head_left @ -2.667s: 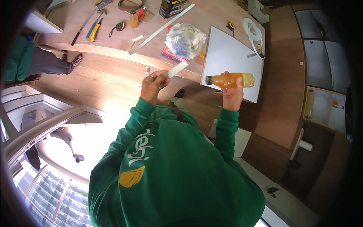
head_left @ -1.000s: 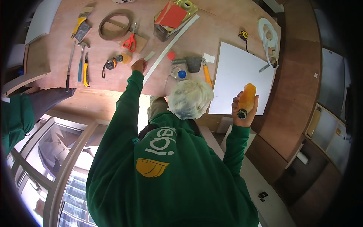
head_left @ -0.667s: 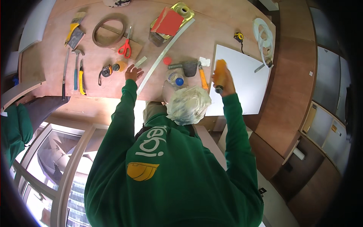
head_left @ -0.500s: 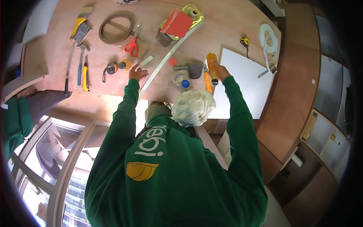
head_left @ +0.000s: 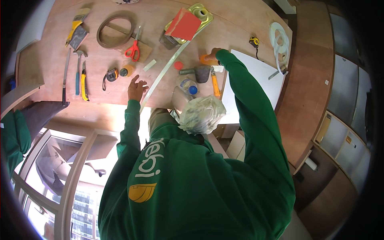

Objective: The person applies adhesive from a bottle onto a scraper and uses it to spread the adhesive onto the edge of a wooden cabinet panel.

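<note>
My right hand (head_left: 216, 55) is closed around a bottle of orange liquid (head_left: 207, 60) at the far end of the orange-handled tool (head_left: 215, 84); the sleeve hides part of the grip. The bottle lies roughly sideways. My left hand (head_left: 137, 89) hangs over the near edge of the table with its fingers apart, holding nothing. Close to it are a small orange bottle (head_left: 127, 71), a tape measure (head_left: 112, 75) and a pale strip (head_left: 150, 65). Between my hands lie a long whitish strip (head_left: 168, 64), a dark-headed mallet (head_left: 202, 74) and a clear bottle with a blue cap (head_left: 188, 86).
Red-handled scissors (head_left: 133, 51), a brown roll (head_left: 105, 32), a hammer (head_left: 78, 70), a yellow cutter (head_left: 84, 84) and a saw (head_left: 65, 76) lie leftward. A tin (head_left: 204, 15) stands at the back. A white board (head_left: 250, 76) lies right. Another person's green sleeve (head_left: 18, 132) shows at far left.
My right hand has carried the orange bottle farther away and slightly left, turning it from upright in the picture to sideways. My left hand has drawn slightly nearer, away from the pale strip.
</note>
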A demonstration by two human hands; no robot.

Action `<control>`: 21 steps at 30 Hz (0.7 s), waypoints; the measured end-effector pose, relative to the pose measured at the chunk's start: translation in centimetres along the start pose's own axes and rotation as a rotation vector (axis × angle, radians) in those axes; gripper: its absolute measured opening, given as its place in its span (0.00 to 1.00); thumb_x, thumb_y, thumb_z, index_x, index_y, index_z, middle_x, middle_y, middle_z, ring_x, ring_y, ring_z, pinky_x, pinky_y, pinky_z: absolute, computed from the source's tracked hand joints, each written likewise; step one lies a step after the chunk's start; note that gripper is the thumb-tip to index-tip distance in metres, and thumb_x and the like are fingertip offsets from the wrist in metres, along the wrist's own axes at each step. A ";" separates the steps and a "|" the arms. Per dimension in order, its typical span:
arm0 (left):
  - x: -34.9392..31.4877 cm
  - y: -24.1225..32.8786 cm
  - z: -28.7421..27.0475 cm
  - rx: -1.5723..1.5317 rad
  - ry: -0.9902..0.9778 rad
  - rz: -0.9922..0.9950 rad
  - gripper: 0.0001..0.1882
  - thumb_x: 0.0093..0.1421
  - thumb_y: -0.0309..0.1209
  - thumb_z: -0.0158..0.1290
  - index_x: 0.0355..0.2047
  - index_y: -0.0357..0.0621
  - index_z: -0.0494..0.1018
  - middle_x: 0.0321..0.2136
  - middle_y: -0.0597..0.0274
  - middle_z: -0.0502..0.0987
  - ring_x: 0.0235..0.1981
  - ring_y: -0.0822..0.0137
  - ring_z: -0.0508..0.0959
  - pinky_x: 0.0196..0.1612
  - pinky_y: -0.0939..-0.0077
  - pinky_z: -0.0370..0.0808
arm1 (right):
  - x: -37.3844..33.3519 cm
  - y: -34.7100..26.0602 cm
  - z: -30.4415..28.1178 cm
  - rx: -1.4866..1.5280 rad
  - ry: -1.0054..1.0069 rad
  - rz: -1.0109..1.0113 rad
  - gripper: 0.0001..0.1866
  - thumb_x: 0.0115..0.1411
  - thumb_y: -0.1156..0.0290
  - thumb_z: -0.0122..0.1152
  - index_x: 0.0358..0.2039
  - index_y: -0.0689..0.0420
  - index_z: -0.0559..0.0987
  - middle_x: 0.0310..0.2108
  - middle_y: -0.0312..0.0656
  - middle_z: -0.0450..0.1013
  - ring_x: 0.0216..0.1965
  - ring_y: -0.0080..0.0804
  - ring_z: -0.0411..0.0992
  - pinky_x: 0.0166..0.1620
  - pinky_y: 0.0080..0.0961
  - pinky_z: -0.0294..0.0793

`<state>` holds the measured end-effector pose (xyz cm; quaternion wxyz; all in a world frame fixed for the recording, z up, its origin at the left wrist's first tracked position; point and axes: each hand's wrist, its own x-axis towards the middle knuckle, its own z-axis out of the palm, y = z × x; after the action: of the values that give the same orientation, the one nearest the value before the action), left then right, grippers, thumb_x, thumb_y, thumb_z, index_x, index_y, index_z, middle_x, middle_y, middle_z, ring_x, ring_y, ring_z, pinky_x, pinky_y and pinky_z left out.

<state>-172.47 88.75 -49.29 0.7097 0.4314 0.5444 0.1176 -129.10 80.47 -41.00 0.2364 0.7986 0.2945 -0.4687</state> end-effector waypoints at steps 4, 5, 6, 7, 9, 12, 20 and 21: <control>-1.2 1.9 0.8 0.019 0.004 0.037 0.25 0.67 0.30 0.45 0.63 0.35 0.61 0.37 0.51 0.81 0.31 0.67 0.83 0.32 0.79 0.77 | -1.4 -1.9 -1.7 -0.191 0.006 -0.073 0.34 0.54 0.41 0.61 0.45 0.60 0.81 0.36 0.47 0.80 0.35 0.40 0.80 0.37 0.37 0.77; -1.2 2.2 0.9 0.019 -0.011 0.048 0.25 0.67 0.30 0.45 0.63 0.36 0.61 0.37 0.52 0.81 0.31 0.67 0.83 0.32 0.79 0.77 | -1.8 -2.0 -1.9 -0.225 0.003 -0.091 0.32 0.55 0.41 0.60 0.45 0.58 0.82 0.36 0.46 0.80 0.38 0.39 0.80 0.38 0.38 0.78; -1.2 2.5 1.0 0.019 -0.028 0.059 0.25 0.67 0.30 0.46 0.63 0.36 0.61 0.37 0.53 0.81 0.32 0.68 0.82 0.33 0.79 0.77 | -2.2 -2.1 -1.9 -0.216 0.007 -0.083 0.32 0.55 0.41 0.60 0.45 0.58 0.82 0.36 0.46 0.80 0.38 0.39 0.80 0.38 0.38 0.78; -1.0 2.5 1.3 0.018 -0.047 0.067 0.25 0.67 0.30 0.46 0.63 0.36 0.61 0.37 0.53 0.81 0.32 0.68 0.82 0.33 0.79 0.77 | -2.9 -2.0 -2.1 -0.281 0.104 -0.100 0.32 0.55 0.40 0.58 0.47 0.56 0.81 0.39 0.46 0.80 0.40 0.37 0.79 0.40 0.36 0.78; -1.0 2.6 1.1 0.047 -0.067 0.141 0.27 0.66 0.33 0.49 0.64 0.39 0.60 0.40 0.54 0.81 0.34 0.67 0.83 0.36 0.78 0.78 | -4.2 -1.7 -2.9 -0.334 0.207 -0.093 0.32 0.56 0.39 0.57 0.48 0.54 0.81 0.42 0.45 0.79 0.43 0.36 0.79 0.41 0.34 0.77; -2.0 4.5 2.4 -0.020 -0.089 0.163 0.25 0.67 0.32 0.48 0.63 0.39 0.63 0.39 0.55 0.80 0.34 0.69 0.82 0.37 0.78 0.78 | -6.4 1.6 -4.1 -0.181 0.449 -0.064 0.30 0.60 0.40 0.51 0.51 0.50 0.80 0.49 0.42 0.78 0.49 0.35 0.77 0.47 0.34 0.77; -6.9 11.8 8.3 -0.034 -0.215 0.311 0.25 0.68 0.34 0.47 0.62 0.36 0.63 0.42 0.55 0.79 0.39 0.64 0.81 0.43 0.74 0.77 | -21.4 11.8 0.9 2.034 0.365 -0.865 0.43 0.67 0.33 0.36 0.62 0.63 0.65 0.54 0.52 0.72 0.54 0.43 0.73 0.56 0.39 0.73; -7.5 12.0 9.2 -0.045 -0.245 0.394 0.24 0.69 0.34 0.46 0.62 0.36 0.64 0.43 0.54 0.78 0.39 0.64 0.81 0.43 0.74 0.77 | -22.2 12.5 3.0 2.039 0.385 -0.832 0.44 0.67 0.33 0.34 0.63 0.62 0.64 0.56 0.53 0.71 0.55 0.45 0.72 0.58 0.42 0.71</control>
<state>-163.68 86.69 -35.07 0.7432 0.5245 0.3568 0.2126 -130.90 64.00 -21.36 -0.7540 0.5173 0.0485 -0.4019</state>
